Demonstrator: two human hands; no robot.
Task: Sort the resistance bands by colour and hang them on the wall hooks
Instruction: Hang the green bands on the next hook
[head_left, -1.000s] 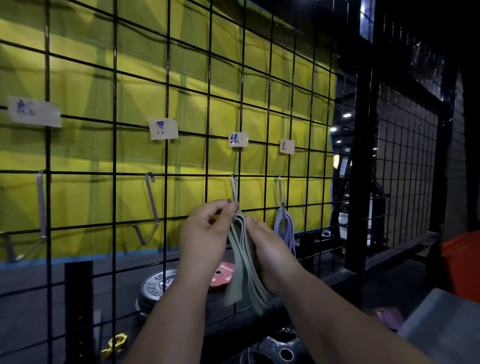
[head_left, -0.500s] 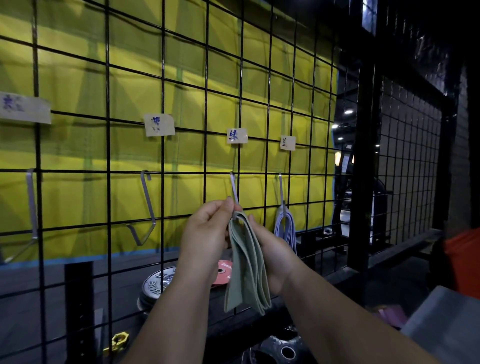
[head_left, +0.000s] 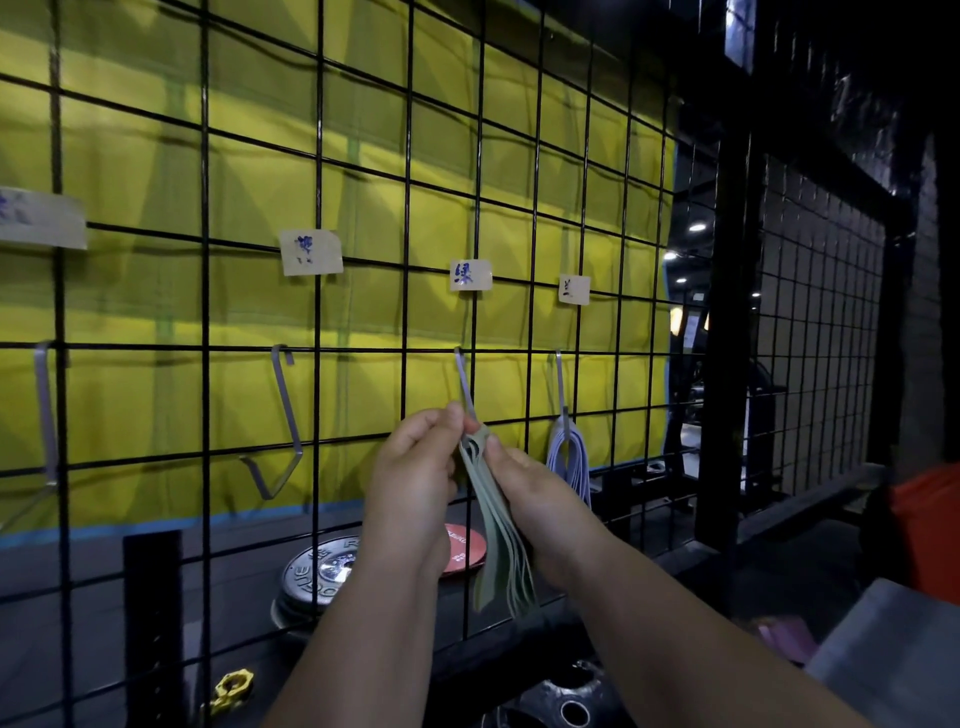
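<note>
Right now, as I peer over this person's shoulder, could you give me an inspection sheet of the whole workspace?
Surface: black wire grid on the wall, yellow cloth behind it.
Job's things: green bands held at the foot of the third hook; whether they are on it is hidden. Pale bands hang on the fourth hook. First hook and second hook bare. Paper labels above the hooks.
Clutter: grey weight plate, red plate, yellow clamp, all low down.
Hands: left hand pinches the top of the green bands; right hand grips them just below.
Cables: nothing seen.
Surroundings: dark mesh fence to the right; orange thing at the right edge.
</note>
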